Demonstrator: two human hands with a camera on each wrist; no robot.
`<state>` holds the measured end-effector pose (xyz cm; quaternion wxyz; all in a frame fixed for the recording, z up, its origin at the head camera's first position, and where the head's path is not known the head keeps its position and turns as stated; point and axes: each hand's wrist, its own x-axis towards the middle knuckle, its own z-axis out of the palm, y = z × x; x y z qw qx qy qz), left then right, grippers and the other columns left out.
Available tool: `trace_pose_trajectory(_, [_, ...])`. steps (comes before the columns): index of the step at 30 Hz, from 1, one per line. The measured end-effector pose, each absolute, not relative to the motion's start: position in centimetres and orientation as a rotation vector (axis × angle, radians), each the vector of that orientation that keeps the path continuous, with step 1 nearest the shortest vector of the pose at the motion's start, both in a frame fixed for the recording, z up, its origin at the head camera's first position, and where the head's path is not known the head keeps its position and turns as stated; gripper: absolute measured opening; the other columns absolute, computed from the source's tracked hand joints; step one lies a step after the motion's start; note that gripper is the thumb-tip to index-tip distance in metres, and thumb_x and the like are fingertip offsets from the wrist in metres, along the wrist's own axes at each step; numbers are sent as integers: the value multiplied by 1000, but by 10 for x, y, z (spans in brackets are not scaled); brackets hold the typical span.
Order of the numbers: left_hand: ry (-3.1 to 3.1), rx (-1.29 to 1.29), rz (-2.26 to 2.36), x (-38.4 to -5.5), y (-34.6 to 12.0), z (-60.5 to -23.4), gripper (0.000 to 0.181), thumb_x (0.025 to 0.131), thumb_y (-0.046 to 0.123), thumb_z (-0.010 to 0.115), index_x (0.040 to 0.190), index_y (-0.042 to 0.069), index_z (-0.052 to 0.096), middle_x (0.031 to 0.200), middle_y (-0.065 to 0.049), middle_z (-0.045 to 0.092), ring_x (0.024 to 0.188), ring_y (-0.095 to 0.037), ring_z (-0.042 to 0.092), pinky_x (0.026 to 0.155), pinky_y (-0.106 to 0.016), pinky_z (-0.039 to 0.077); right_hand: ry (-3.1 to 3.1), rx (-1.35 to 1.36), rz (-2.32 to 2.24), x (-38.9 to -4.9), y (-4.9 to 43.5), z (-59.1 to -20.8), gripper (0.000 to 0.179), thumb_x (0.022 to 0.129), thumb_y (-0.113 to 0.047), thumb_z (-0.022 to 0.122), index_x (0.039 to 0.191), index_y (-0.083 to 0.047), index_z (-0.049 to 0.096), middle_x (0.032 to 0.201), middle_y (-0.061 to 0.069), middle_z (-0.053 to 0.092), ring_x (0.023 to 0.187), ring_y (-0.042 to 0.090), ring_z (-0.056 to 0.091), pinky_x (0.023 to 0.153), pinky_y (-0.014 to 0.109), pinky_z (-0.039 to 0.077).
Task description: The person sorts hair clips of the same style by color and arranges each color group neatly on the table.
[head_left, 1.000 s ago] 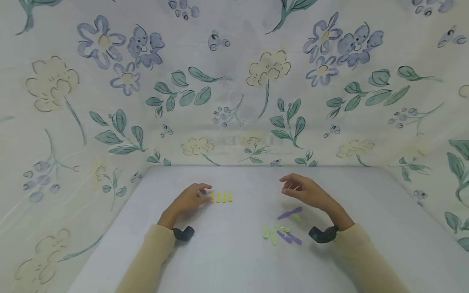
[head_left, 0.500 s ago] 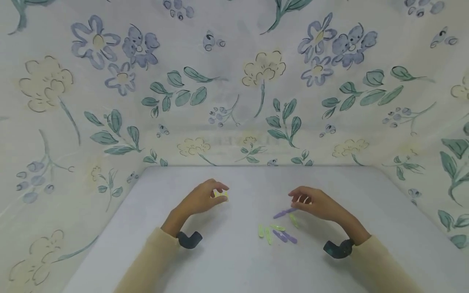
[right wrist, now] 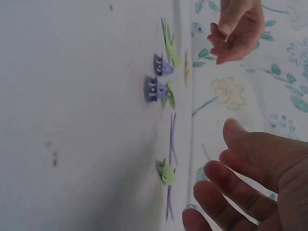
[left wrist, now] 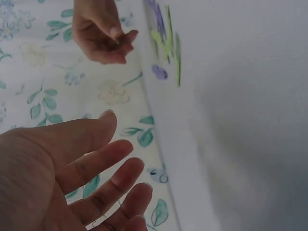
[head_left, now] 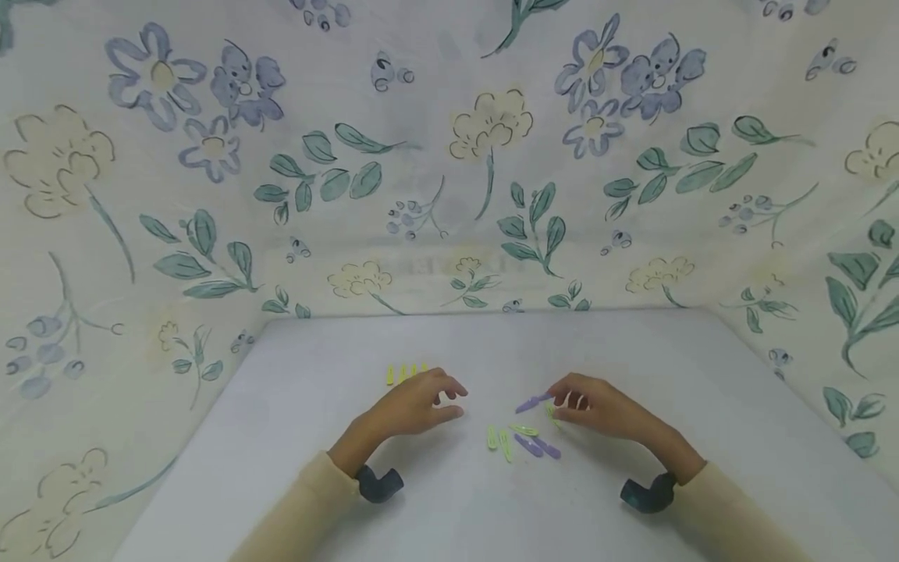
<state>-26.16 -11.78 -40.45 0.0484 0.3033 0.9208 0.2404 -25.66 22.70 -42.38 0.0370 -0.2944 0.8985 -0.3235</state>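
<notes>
My left hand [head_left: 417,404] hovers over the table left of the loose hair clips, its fingers relaxed and a gap between thumb and fingertips. Partly behind it stands a row of several yellow hair clips [head_left: 390,375]. My right hand [head_left: 597,404] is just above a purple hair clip [head_left: 530,404] and a light green hair clip [head_left: 551,414], overlapping both in the head view. Its loosely bent fingers [right wrist: 211,192] hold nothing in the right wrist view. Nearer the body lie more light green hair clips [head_left: 505,445] and two purple hair clips [head_left: 528,446].
The white table [head_left: 492,515] ends at the back against a floral cloth [head_left: 435,172], which also rises at both sides. Each wrist wears a dark camera mount, such as the left one [head_left: 380,485].
My left hand has moved right and nearer the body, away from the yellow row toward the loose clips. My right hand has come down beside the far purple and green clips. The head view has shifted slightly.
</notes>
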Motion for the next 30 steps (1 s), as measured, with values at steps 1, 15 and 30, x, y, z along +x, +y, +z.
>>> trace_pose_trajectory(1, [2806,930,723,-262,-117,-406,32,93,27,71,123,13,69,108,-1,66,95,-16,61,80,-31,51,2749,-921,-997,-256,226,-424,33,92,-22,72,120,-4,66,98,-5,65,87,7,57,75,21,52])
trace_pose_trajectory(15, [2788,953,651,-256,-89,-431,37,89,34,74,120,15,69,105,4,66,89,-7,58,81,-26,50,2720,-1090,-909,-249,196,-433,22,97,-13,64,117,-11,70,100,-5,68,86,3,56,76,22,50])
trace_pose_trajectory(30, [2837,818,651,-241,-75,-446,41,87,40,75,121,18,68,107,7,59,97,-9,55,89,-32,51,2732,-1108,-784,-246,182,-441,24,92,-11,70,115,-9,70,105,-2,67,85,0,58,75,20,52])
